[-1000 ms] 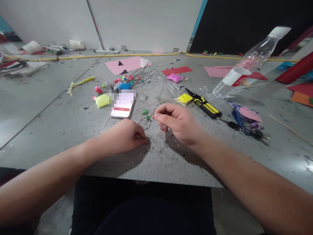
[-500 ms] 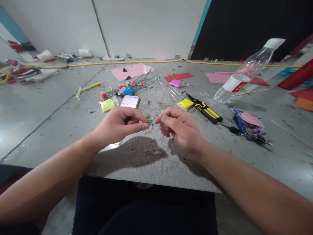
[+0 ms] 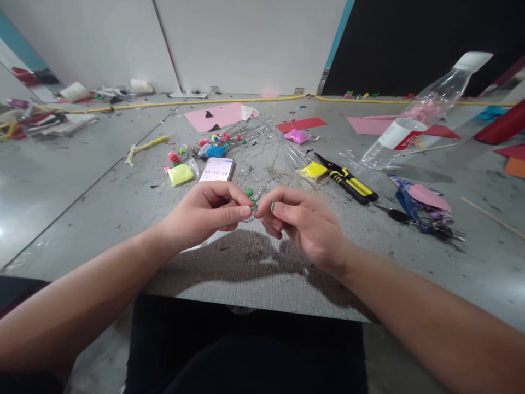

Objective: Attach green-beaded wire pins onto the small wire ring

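Observation:
My left hand is closed in a pinch, thumb against forefinger, on a green clay piece. Thin silvery wire or strands show around that piece, partly hidden by the fingers. Close on its right, my right hand has its fingers curled and its thumb against the forefinger. A tiny green bit of clay shows at the right thumb tip. The right forefinger reaches the green piece; whether it touches it I cannot tell. Behind the left hand lies a phone with a timer on its screen.
Yellow-and-black pliers, a yellow clay packet and a tilted plastic bottle are on the right, with keys. A pale yellow packet, blue packet and clear strands lie beyond my hands.
My right hand has moved slightly left, its forefinger now up against the green piece. The left hand keeps its pinch. The view has shifted a little.

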Tool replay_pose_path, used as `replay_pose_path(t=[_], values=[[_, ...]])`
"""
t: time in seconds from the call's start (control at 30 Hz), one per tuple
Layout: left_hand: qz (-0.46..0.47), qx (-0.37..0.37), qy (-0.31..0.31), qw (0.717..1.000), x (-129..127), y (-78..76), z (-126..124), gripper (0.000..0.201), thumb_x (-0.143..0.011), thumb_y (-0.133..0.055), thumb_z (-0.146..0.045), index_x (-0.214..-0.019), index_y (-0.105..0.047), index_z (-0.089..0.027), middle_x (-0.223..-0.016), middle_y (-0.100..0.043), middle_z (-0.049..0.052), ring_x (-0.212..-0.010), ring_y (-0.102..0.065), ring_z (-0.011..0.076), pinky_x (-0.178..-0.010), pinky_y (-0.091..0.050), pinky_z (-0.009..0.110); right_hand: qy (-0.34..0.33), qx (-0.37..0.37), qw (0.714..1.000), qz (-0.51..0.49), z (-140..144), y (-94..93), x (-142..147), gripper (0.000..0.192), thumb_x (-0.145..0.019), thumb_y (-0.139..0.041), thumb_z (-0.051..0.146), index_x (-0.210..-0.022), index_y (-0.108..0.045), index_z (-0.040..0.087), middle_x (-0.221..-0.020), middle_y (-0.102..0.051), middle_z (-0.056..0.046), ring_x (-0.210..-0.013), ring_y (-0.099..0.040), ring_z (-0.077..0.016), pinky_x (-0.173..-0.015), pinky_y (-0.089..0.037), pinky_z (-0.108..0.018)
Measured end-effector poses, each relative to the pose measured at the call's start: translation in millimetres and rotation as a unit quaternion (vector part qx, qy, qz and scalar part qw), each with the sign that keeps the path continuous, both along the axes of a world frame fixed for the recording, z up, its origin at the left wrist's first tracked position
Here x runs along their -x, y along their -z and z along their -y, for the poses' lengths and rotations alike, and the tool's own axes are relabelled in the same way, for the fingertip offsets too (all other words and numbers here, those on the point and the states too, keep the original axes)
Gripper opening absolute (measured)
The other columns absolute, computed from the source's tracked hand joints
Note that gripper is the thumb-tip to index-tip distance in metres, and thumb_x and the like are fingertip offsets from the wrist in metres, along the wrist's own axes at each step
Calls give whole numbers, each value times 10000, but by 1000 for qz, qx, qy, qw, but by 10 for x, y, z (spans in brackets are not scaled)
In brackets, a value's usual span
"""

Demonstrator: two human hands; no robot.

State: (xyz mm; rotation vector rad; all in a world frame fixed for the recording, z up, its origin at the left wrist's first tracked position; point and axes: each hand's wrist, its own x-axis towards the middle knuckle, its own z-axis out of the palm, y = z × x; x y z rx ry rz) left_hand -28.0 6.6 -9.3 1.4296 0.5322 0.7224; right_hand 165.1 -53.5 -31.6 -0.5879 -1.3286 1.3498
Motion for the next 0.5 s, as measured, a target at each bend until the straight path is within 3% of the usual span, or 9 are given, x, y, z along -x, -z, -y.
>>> replay_pose_path(t=[0.13,0.3,0.5], values=[[-5,-6,15,1000,-7,1,6,131,-752,-828,-272,-775,-739,-178,-575,-524,-17,-491,-426,73,-427,-323,200,-15,7,1000,-14,-1,-13,3,175,-907,-547,213,-852,-710,182,-592,-456,44,-577,-432,-107,-553,-339,-261],[12,-37,21,999,2,24,4,115,-796,-789,-226,-903,-750,-207,-530,-475,-48,-464,-393,65,-426,-316,196,-12,13,1000,-14,-14,-17,6,170,-892,-545,188,-820,-698,178,-585,-456,45,-571,-436,-102,-546,-349,-252],[-10,-110,-13,994,5,18,16,102,-789,-791,-249,-869,-762,-192,-604,-575,-5,-503,-455,82,-433,-341,209,-13,21,1000,-13,-25,-16,3,177,-891,-539,189,-810,-696,181,-598,-469,45,-563,-445,-98,-539,-348,-251]])
